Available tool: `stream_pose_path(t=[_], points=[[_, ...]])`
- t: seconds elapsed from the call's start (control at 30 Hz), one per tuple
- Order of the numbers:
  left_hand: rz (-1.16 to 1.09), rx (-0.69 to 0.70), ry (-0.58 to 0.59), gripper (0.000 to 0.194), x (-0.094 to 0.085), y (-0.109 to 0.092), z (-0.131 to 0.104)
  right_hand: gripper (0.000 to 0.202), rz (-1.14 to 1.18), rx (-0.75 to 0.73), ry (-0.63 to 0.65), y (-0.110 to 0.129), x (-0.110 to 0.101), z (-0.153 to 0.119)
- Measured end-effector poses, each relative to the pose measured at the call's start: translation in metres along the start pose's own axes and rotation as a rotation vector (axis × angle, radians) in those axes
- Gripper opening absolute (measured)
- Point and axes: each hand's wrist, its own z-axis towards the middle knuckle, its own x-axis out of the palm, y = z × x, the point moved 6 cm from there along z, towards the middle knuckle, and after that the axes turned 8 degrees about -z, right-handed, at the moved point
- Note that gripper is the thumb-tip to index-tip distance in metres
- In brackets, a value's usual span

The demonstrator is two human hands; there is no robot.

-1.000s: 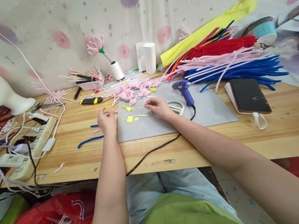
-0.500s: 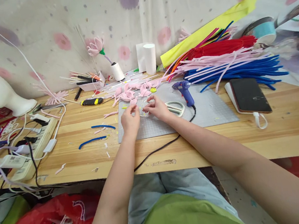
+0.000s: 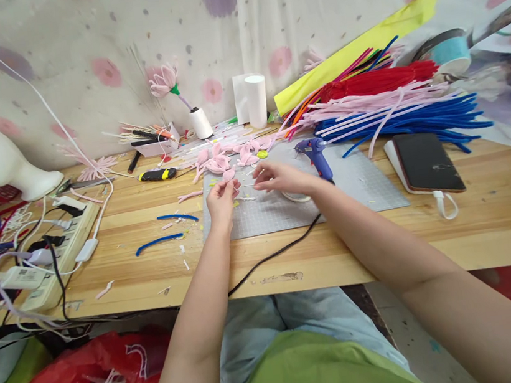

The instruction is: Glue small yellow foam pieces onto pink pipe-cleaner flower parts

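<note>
My left hand [image 3: 221, 206] is closed in a pinch over the left part of the grey cutting mat [image 3: 359, 193]. A pink pipe-cleaner petal [image 3: 229, 175] stands up at its fingertips. To the right, my right hand [image 3: 284, 177] hovers above the mat with its fingers apart, and nothing shows in them. Partly hidden beneath that hand and wrist are the pale scissor handles [image 3: 296, 197]. Just beyond both hands lie several pink pipe-cleaner petals [image 3: 218, 163] and a small yellow-green piece [image 3: 262, 153]. Short white scraps [image 3: 246, 199] lie between the hands.
A blue glue gun [image 3: 315, 157] lies on the mat, its black cord running toward the table's front edge. Bundles of blue pipe cleaners [image 3: 397, 122] and a black-covered device [image 3: 427, 162] are at the right. A crowded power strip [image 3: 59, 258] sits left.
My right hand has moved right, away from the left one, and its fingers have opened. The left hand has stayed almost in place with the petal, and the scissor handles are now more covered.
</note>
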Motion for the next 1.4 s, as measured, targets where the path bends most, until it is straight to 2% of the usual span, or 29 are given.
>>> stream_pose_path(t=[0.1, 0.17, 0.23, 0.3, 0.37, 0.47, 0.57, 0.77, 0.83, 0.9, 1.03, 1.1, 1.2, 1.4], points=[[-0.001, 0.021, -0.05, 0.012, -0.011, -0.005, 0.006, 0.034, -0.171, 0.124, 0.211, -0.008, -0.048, -0.03], [0.046, 0.044, -0.085, 0.008, -0.017, -0.005, 0.01, 0.04, -0.305, 0.289, 0.246, -0.027, -0.084, -0.052], [0.118, 0.081, -0.095, 0.007, -0.021, -0.004, 0.014, 0.045, -0.462, 0.416, 0.152, -0.046, -0.115, -0.067], [0.199, 0.131, -0.071, 0.006, -0.021, -0.002, 0.015, 0.048, -0.623, 0.502, -0.1, -0.06, -0.139, -0.073], [0.265, 0.166, -0.029, 0.009, -0.018, -0.001, 0.014, 0.049, -0.652, 0.5, -0.293, -0.069, -0.143, -0.07], [0.313, 0.153, 0.044, 0.017, -0.012, 0.003, 0.009, 0.047, -0.536, 0.439, -0.38, -0.079, -0.122, -0.056], [0.355, 0.131, 0.105, 0.022, -0.007, 0.004, 0.003, 0.04, -0.452, 0.46, -0.505, -0.089, -0.109, -0.046], [0.432, 0.162, 0.157, 0.036, -0.005, 0.007, 0.001, 0.033, 0.059, 0.358, -0.903, -0.097, -0.119, -0.048], [0.458, 0.164, 0.161, 0.042, -0.005, 0.009, 0.002, 0.034, 0.123, 0.306, -0.971, -0.09, -0.12, -0.052], [0.48, 0.163, 0.168, 0.046, -0.004, 0.01, 0.001, 0.036, 0.105, 0.249, -0.878, -0.076, -0.112, -0.051], [0.486, 0.163, 0.186, 0.05, -0.002, 0.01, 0.0, 0.043, 0.018, 0.126, -0.418, -0.044, -0.071, -0.044], [0.503, 0.175, 0.178, 0.051, -0.002, 0.01, 0.0, 0.045, -0.034, 0.092, -0.282, -0.033, -0.055, -0.043], [0.54, 0.207, 0.158, 0.054, -0.003, 0.01, 0.001, 0.049, -0.113, 0.049, -0.222, -0.027, -0.045, -0.041], [0.57, 0.235, 0.166, 0.058, 0.002, 0.008, 0.0, 0.044, -0.261, 0.005, -0.229, -0.033, -0.037, -0.035]])
